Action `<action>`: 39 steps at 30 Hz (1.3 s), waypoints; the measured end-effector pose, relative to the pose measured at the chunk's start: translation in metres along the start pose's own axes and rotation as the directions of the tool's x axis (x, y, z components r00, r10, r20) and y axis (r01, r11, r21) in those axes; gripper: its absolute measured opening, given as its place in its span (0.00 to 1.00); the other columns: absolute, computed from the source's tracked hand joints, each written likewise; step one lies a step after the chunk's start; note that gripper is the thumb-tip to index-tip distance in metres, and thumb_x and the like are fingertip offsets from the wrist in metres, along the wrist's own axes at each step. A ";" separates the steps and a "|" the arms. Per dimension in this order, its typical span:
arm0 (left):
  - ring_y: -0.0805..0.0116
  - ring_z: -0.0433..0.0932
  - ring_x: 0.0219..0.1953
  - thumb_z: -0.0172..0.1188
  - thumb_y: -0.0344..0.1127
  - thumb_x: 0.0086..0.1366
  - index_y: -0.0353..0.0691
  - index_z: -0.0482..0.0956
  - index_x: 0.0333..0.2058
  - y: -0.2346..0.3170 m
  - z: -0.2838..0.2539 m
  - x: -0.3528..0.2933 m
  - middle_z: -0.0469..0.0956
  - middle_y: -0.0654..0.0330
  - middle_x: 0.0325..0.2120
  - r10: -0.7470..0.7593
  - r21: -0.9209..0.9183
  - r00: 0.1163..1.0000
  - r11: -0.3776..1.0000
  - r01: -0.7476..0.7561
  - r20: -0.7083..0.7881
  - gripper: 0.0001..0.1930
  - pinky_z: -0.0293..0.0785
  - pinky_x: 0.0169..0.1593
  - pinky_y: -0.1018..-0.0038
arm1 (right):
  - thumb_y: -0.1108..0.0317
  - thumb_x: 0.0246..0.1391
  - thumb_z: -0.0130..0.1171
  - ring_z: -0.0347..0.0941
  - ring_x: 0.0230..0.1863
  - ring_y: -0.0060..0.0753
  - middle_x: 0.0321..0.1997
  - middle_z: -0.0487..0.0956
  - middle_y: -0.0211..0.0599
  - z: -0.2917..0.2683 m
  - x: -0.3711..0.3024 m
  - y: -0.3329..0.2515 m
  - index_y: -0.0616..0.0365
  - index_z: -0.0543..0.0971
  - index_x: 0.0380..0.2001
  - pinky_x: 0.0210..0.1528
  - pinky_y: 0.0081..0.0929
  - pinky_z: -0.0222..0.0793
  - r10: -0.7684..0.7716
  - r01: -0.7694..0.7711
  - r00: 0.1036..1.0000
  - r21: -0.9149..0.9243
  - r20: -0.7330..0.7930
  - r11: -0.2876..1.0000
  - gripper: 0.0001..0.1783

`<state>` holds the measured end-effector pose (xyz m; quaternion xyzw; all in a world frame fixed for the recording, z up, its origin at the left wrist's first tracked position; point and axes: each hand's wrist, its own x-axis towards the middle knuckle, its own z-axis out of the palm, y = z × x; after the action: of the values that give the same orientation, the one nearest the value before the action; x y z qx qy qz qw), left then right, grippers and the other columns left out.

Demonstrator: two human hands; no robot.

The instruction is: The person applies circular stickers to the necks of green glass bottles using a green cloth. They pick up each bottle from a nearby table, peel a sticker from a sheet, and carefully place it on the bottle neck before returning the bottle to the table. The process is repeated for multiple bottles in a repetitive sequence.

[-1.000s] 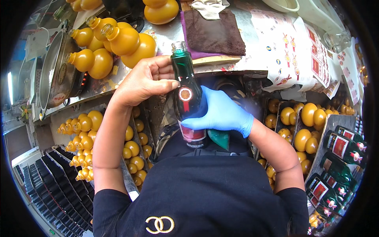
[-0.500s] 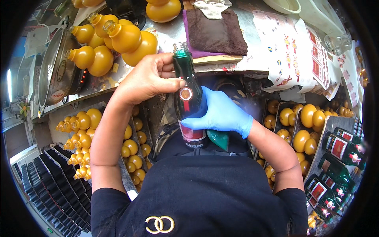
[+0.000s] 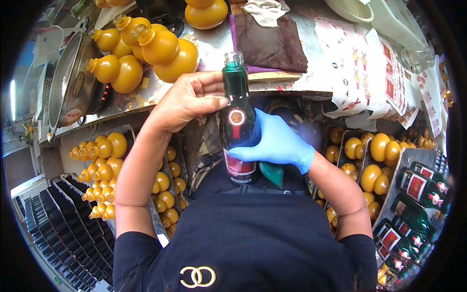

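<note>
A: What are we gripping?
B: Green bottle (image 3: 237, 130), near upright; our gloved right hand (image 3: 279, 143) clasps its body. Our bare left hand (image 3: 192, 102) is at its neck; we can't tell if it grips.
A: Around the grip?
B: Brown cloth (image 3: 272, 44) beyond, yellow gourd-shaped bottles (image 3: 177, 61) beyond left, printed sheets (image 3: 360, 73) farther right.

1 head-worn fisheye view, facing down, close above the shirt (image 3: 272, 233), workbench (image 3: 212, 48) ahead, rim details perhaps unclear

Green bottle (image 3: 237, 126) in right hand (image 3: 279, 146) — left hand (image 3: 190, 101) apparently at neck (image 3: 235, 78)
</note>
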<state>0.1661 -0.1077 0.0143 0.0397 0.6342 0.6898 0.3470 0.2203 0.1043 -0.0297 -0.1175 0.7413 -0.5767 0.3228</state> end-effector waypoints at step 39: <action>0.64 0.77 0.51 0.65 0.33 0.55 0.27 0.71 0.54 -0.021 0.016 -0.004 0.78 0.51 0.47 0.197 -0.092 0.961 0.972 -0.218 -0.191 0.28 0.70 0.58 0.67 | 0.47 0.37 0.71 0.79 0.43 0.40 0.41 0.80 0.50 -0.002 0.000 -0.004 0.69 0.71 0.45 0.50 0.32 0.72 -0.015 0.013 0.999 0.045 0.044 0.999 0.40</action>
<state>0.1863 -0.0975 -0.0004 0.0237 0.6158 0.7576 0.2153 0.2188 0.1046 -0.0253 -0.1282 0.7199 -0.5926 0.3378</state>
